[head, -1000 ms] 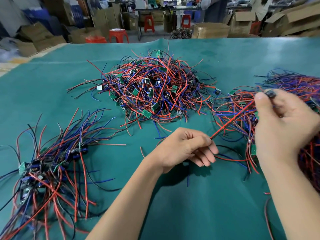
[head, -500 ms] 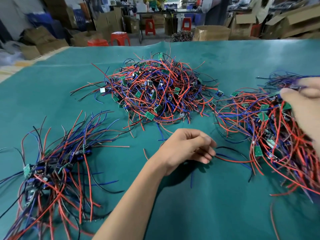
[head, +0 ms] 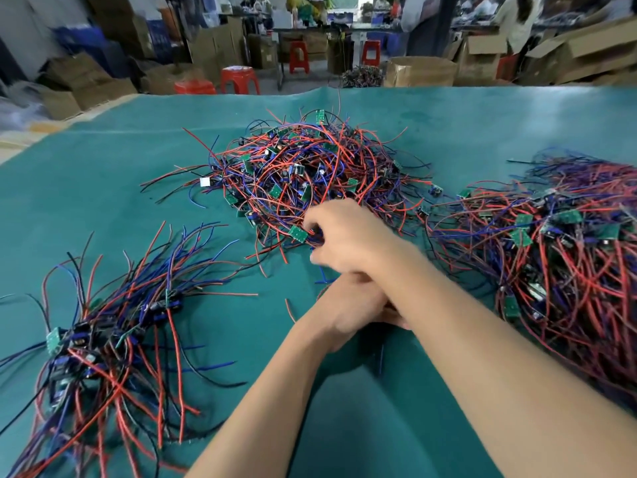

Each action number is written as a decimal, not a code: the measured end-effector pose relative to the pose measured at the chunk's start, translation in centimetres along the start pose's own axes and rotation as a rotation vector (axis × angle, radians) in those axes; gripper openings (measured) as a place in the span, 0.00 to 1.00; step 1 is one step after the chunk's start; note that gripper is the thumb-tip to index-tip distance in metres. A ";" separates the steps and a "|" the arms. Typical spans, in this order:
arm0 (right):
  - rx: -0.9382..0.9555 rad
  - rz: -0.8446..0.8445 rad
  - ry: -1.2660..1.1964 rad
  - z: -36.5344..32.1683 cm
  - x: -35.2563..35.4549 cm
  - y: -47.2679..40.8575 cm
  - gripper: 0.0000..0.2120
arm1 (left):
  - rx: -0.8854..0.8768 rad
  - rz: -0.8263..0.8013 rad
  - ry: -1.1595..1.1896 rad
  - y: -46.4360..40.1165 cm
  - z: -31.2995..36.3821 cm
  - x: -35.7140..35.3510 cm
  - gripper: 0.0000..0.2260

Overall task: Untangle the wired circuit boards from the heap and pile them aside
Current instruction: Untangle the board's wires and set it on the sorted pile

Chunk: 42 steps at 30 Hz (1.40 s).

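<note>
If the right hand (head: 348,236), fingers curled into the middle heap (head: 303,181), pulls hard, neighbouring boards may drag along; left hand (head: 348,305) fingers are hidden.

Green table cover (head: 448,125) fills near/mid scene. Far left: cardboard boxes (head: 86,84), blue crates (head: 86,43). Far centre: red plastic stools (head: 239,79), 2 more further back by a table. Far right: open cardboard boxes (head: 568,53), person standing, blurred.

Matt teal cloth table cover (head: 448,426) lies smooth; the tangled heap of red and blue plastic-coated wires (head: 303,181) carries small green boards with a slight sheen
</note>
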State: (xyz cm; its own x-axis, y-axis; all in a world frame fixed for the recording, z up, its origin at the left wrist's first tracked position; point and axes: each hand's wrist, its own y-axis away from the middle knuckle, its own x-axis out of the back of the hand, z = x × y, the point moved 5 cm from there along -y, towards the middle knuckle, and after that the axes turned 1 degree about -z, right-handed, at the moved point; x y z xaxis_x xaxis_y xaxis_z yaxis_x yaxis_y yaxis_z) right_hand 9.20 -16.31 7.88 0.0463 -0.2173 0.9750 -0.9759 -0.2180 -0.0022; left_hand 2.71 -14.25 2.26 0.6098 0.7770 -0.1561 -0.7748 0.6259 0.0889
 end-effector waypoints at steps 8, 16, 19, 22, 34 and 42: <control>-0.060 0.084 -0.143 0.7 -1.4 -0.2 0.11 | 0.037 0.033 -0.025 -0.2 -0.7 0.4 0.16; -0.048 0.298 -0.183 2.5 0.1 2.3 0.04 | -0.010 -0.061 -0.080 0.0 0.1 -0.6 0.13; -0.052 0.469 -0.150 3.9 1.3 3.7 0.05 | 0.005 -0.050 -0.065 -0.2 0.2 -0.6 0.09; -0.151 0.599 -0.141 6.5 2.3 5.3 0.05 | 0.040 -0.035 -0.003 -0.5 0.0 -0.3 0.07; -0.051 0.752 -0.245 8.6 1.0 10.0 0.05 | 0.091 0.181 0.277 -1.3 -0.3 1.0 0.24; -0.006 0.575 -0.361 6.6 0.1 9.7 0.03 | 0.097 0.253 0.299 -1.3 -0.6 1.4 0.17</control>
State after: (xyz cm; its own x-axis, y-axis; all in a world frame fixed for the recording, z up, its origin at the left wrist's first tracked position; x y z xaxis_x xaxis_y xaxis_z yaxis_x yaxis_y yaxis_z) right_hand 1.13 -24.77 6.52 -0.4130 -0.6012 0.6841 -0.8677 0.0318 -0.4960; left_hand 4.44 -14.02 1.33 0.3153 0.8628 -0.3952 -0.8661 0.4318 0.2517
